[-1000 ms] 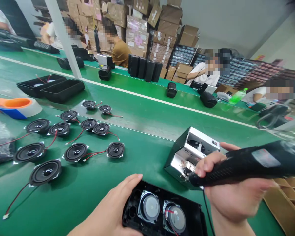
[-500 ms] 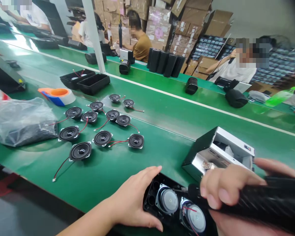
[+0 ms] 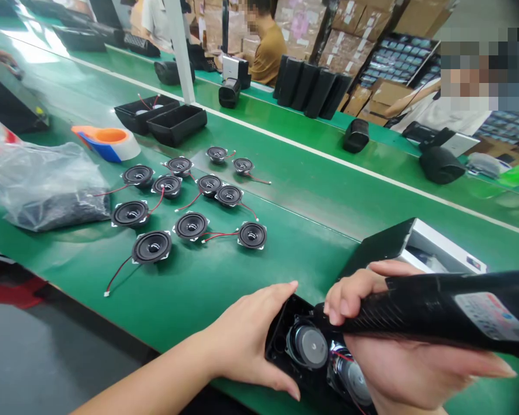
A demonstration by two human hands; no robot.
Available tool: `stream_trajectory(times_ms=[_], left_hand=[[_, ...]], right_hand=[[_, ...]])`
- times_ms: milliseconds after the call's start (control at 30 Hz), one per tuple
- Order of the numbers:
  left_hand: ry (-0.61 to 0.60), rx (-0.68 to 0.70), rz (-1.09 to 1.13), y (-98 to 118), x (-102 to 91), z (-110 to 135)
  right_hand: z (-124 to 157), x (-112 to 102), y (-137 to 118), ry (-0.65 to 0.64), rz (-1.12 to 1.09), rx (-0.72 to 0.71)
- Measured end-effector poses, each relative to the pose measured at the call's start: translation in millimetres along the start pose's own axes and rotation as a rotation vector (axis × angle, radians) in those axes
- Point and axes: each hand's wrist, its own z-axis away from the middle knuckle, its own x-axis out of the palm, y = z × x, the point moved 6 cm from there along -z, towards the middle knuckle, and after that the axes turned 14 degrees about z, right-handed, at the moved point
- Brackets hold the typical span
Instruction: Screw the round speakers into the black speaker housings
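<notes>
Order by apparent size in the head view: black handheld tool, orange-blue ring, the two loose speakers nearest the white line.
1. Black handheld tool, close to the camera
2. Orange-blue ring
3. Two loose speakers, too alike to rank

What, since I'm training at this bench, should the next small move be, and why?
Probably settle the black tool gently at the edge of the black casing: the right hand holds its nose there, beside a speaker, and the left hand spans the casing's end, bracing it. Whether the tip touches is hidden.
</notes>
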Motion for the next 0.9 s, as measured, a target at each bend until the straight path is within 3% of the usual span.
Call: stream_trajectory(times_ms=[300,600,900], left_hand=[[0.016,0.029,0.011,1,1.6,-1],[0.032,0.033,0.028,1,1.2,-2],[0.048,0.036,0.031,-1,0.0,-1]], right_hand=[[-2,2,0,0.036,0.034,0.067],[1,11,8,-0.084,0.035,-0.034],[4,16,19,-0.190,0.005,-0.014]])
